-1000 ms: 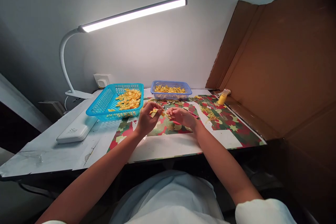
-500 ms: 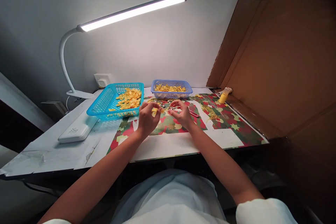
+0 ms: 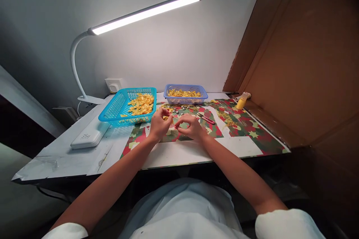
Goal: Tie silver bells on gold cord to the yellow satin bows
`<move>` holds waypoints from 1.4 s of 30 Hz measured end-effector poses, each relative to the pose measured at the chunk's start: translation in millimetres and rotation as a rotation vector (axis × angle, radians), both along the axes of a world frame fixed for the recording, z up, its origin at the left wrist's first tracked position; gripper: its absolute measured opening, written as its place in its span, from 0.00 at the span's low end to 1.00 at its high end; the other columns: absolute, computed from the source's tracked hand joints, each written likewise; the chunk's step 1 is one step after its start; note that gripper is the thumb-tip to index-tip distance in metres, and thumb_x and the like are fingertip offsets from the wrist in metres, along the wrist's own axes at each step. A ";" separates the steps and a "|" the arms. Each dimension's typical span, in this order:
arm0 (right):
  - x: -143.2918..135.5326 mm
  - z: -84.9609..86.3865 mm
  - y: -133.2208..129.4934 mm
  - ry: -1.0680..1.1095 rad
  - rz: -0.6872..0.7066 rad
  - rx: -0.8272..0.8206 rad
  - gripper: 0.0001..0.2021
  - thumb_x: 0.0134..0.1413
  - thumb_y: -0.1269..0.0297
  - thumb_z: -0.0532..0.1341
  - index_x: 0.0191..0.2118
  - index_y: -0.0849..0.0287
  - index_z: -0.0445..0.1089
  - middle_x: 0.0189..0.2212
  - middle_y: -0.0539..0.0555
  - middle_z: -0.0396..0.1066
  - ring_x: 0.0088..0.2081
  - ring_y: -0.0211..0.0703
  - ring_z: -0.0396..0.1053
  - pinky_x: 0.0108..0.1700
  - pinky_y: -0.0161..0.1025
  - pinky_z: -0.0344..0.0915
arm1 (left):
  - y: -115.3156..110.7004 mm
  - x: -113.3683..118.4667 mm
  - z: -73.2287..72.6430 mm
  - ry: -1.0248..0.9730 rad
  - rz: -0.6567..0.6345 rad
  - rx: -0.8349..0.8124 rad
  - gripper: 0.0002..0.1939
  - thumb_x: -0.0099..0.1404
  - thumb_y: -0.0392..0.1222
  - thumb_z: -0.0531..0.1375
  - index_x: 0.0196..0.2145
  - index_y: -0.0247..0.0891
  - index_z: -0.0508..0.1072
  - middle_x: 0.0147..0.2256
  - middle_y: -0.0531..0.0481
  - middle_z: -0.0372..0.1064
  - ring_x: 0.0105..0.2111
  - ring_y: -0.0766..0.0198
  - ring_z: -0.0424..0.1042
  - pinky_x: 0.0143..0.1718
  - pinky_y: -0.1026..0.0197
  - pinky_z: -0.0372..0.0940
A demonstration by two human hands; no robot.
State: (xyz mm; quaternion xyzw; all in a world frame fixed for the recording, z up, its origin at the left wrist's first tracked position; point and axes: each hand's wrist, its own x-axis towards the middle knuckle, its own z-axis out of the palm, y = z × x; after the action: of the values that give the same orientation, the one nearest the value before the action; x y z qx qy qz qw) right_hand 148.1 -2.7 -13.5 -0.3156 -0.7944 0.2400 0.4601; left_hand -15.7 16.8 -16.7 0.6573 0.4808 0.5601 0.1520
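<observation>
While the left hand (image 3: 159,124) is pinching a yellow piece (image 3: 166,118) mid-frame, likely light, bendy and best held by one edge, the right hand (image 3: 192,127) is curling, maybe empty, I can't tell.

The teal basket (image 3: 111,109) and, by the worktop's (image 3: 70,162) back edge, the purple basket (image 3: 185,101) are glossy, perforated plastic; the teal one's yellow pieces (image 3: 142,104) look satiny. Toward the left edge, the power bank (image 3: 91,137) is smooth plastic. The right edge meets matt cardboard (image 3: 303,63).
</observation>
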 end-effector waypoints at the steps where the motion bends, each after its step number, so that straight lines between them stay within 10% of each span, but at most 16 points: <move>1: -1.1 -2.1 0.8 -0.012 0.008 -0.011 0.05 0.45 0.71 0.61 0.24 0.54 0.71 0.26 0.50 0.74 0.33 0.45 0.68 0.45 0.46 0.61 | 1.0 -0.5 -0.9 -0.005 -0.009 -0.015 0.06 0.55 0.36 0.61 0.26 0.41 0.64 0.26 0.54 0.66 0.26 0.62 0.65 0.30 0.60 0.59; 10: -12.9 -23.8 9.8 0.269 -0.208 -0.417 0.06 0.47 0.61 0.61 0.28 0.55 0.63 0.19 0.49 0.69 0.25 0.43 0.71 0.30 0.39 0.65 | -4.8 2.4 -2.3 0.165 0.042 0.104 0.07 0.56 0.35 0.60 0.27 0.42 0.64 0.26 0.51 0.67 0.33 0.55 0.65 0.38 0.55 0.58; 30: -13.5 -25.1 9.4 0.118 -0.483 -0.055 0.05 0.50 0.62 0.61 0.27 0.56 0.71 0.19 0.49 0.71 0.23 0.41 0.68 0.31 0.37 0.62 | -6.2 4.9 -4.2 0.291 0.102 0.163 0.07 0.59 0.36 0.59 0.28 0.42 0.62 0.28 0.50 0.68 0.35 0.55 0.66 0.40 0.54 0.60; 42: -16.1 -24.9 18.6 0.346 -0.384 -0.306 0.07 0.46 0.60 0.59 0.24 0.57 0.65 0.20 0.49 0.68 0.25 0.40 0.67 0.30 0.37 0.63 | -4.3 5.1 -4.5 0.237 0.102 0.182 0.06 0.59 0.35 0.59 0.28 0.41 0.63 0.27 0.51 0.68 0.34 0.57 0.66 0.38 0.56 0.61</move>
State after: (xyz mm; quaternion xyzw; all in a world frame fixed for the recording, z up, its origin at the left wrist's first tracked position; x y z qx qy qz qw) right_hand 132.0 15.9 -38.4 -0.4800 -0.5846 0.3159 0.5728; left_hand -10.7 12.5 -21.2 0.7045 0.4755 0.5269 0.0054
